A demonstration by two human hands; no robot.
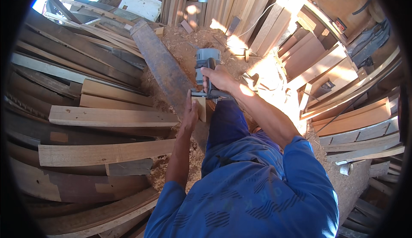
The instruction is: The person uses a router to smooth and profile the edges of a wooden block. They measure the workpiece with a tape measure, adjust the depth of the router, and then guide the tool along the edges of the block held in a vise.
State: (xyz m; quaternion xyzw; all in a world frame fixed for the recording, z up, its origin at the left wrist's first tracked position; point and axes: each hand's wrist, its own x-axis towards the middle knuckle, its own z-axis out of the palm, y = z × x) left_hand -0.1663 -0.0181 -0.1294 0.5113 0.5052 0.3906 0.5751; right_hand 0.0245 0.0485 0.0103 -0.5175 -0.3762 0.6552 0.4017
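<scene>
My right hand is closed round the black handle of a power tool with a grey cylindrical motor housing, much like a router. A dark cord runs from it past my right wrist. My left hand grips a small light wooden piece, its fingertips close to the tool's flat base. The tool sits at the end of this piece, just in front of my knees; any cutter is hidden. Beneath, a long worn brown plank slants away to the far left.
Stacked boards crowd the left side, their ends reaching near my left forearm. Upright planks lean at the back. More timber pieces pile up on the right. Sawdust and shavings cover the ground around the plank.
</scene>
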